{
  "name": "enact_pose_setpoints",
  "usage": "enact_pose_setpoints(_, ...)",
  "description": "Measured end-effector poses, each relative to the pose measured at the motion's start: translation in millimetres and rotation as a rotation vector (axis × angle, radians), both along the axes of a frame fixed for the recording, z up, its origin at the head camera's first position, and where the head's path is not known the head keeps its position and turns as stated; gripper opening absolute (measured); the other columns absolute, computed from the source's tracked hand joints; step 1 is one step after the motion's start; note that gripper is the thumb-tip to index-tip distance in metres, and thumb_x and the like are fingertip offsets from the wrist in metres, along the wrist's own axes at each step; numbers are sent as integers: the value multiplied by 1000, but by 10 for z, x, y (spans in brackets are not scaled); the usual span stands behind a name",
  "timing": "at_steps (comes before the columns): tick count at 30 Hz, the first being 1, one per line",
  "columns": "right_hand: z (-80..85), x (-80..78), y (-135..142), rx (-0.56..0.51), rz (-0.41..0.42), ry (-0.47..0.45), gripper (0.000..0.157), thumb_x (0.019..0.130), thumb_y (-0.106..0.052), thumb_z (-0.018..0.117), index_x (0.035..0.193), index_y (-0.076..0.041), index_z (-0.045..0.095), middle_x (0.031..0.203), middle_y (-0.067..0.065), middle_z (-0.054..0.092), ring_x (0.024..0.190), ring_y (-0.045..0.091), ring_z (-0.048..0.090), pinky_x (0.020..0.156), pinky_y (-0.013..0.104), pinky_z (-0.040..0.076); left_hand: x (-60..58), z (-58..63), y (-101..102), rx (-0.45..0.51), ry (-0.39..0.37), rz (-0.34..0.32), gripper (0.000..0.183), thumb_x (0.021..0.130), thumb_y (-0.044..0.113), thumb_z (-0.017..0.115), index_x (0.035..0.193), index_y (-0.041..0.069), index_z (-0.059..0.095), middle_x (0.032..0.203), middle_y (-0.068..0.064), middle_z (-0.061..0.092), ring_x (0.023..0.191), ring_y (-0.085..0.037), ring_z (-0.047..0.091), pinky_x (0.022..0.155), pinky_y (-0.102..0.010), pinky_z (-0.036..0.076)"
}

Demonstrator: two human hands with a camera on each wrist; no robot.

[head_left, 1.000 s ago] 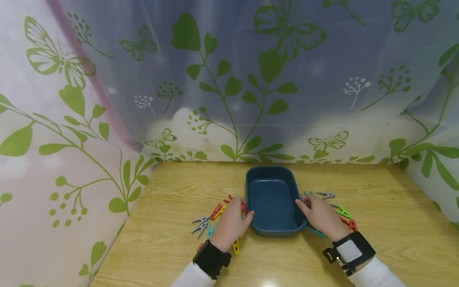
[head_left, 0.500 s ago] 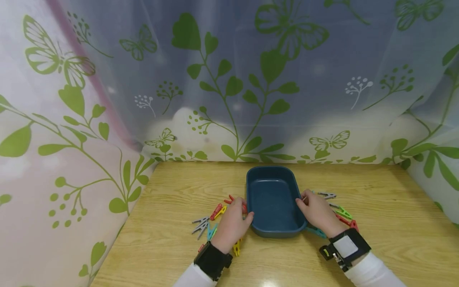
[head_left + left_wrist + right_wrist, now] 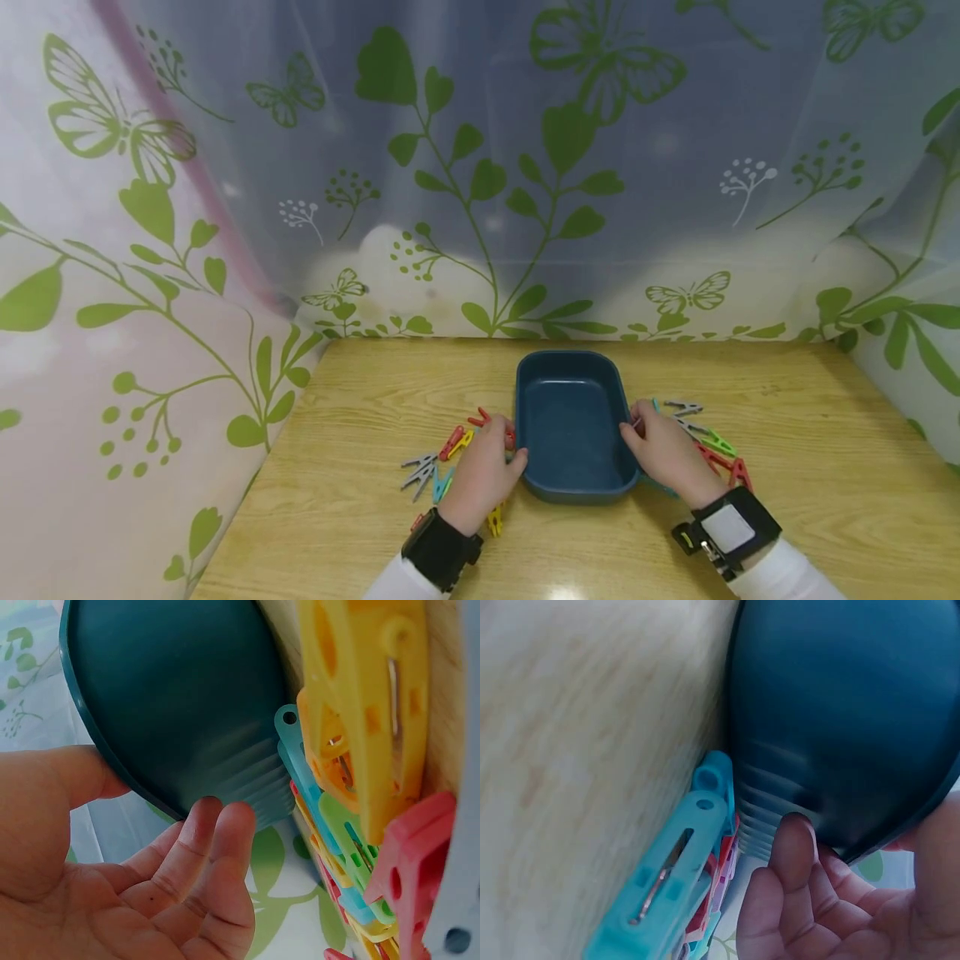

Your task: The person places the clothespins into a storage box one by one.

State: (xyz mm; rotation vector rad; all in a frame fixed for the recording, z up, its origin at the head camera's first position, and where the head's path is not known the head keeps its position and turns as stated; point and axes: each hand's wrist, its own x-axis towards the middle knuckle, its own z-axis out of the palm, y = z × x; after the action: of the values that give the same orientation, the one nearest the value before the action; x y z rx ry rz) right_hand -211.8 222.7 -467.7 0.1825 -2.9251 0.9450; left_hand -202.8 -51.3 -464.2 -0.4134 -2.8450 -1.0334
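Note:
A dark blue rectangular plastic basin (image 3: pixel 573 433) stands on the wooden table, with nothing inside it. My left hand (image 3: pixel 483 471) pinches its left rim, the thumb over the edge and the fingers against the outer wall. On the opposite side my right hand (image 3: pixel 671 457) grips the right rim in the same manner. The left wrist view shows the fingertips (image 3: pixel 201 814) touching the basin's ribbed outside. Yellow clothespins (image 3: pixel 360 712) lie just beside that hand. In the right wrist view a teal clothespin (image 3: pixel 667 874) lies close to the basin's wall. My hands partly hide several clothespins.
Left of the basin are several clothespins, among them a red one (image 3: pixel 452 442) and a grey one (image 3: pixel 420 477). More lie to the right, including a green one (image 3: pixel 720 442) and a red one (image 3: pixel 739 473). A patterned curtain (image 3: pixel 480 167) hangs behind the table (image 3: pixel 375 383).
The basin has shifted slightly toward me, with both hands keeping hold of its rims. The clothespins on the table look much the same.

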Motion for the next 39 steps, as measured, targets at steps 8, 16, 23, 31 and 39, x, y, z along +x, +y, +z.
enact_pose_setpoints(8, -2, 96, -10, -3, 5, 7, 28, 104, -18, 57, 120, 5, 54, 76, 4, 58, 58, 14, 49, 53, 29, 37, 68, 14, -1, -36, -9, -10, 34, 95, 18, 73, 122, 1, 60, 101, -11, 65, 81, -19, 62, 67, -32, 49)
enact_pose_setpoints(16, 20, 180, -45, -11, 1, -11, 15, 105, -18, 55, 99, -7, 48, 68, 3, 46, 54, 15, 42, 52, 27, 31, 143, 19, -33, -54, -4, -22, 35, 94, 17, 74, 121, 1, 59, 94, -7, 62, 69, -12, 54, 59, -26, 43)
enact_pose_setpoints(23, 51, 255, -36, 0, -6, -34, 16, 105, -20, 56, 98, -7, 47, 69, 3, 46, 55, 16, 43, 52, 28, 32, 218, 49, -15, -69, -16, -25, 33, 93, 15, 75, 119, 2, 59, 88, -4, 58, 63, -10, 48, 55, -26, 40)
enact_pose_setpoints(31, 44, 339, -39, -10, -12, -67, 17, 104, -20, 56, 97, -6, 49, 69, 4, 47, 56, 17, 45, 52, 28, 33, 300, 69, -24, -101, -28, -35, 33, 93, 16, 75, 119, 2, 60, 87, -3, 61, 68, -11, 53, 59, -26, 43)
enact_pose_setpoints(39, 21, 432, -65, 1, -25, -108, 18, 105, -22, 55, 103, -4, 51, 67, 4, 48, 55, 17, 45, 52, 29, 33, 388, 60, -52, -103, -64, -47, 34, 94, 17, 74, 121, 3, 59, 84, 0, 58, 66, -8, 49, 57, -25, 40)
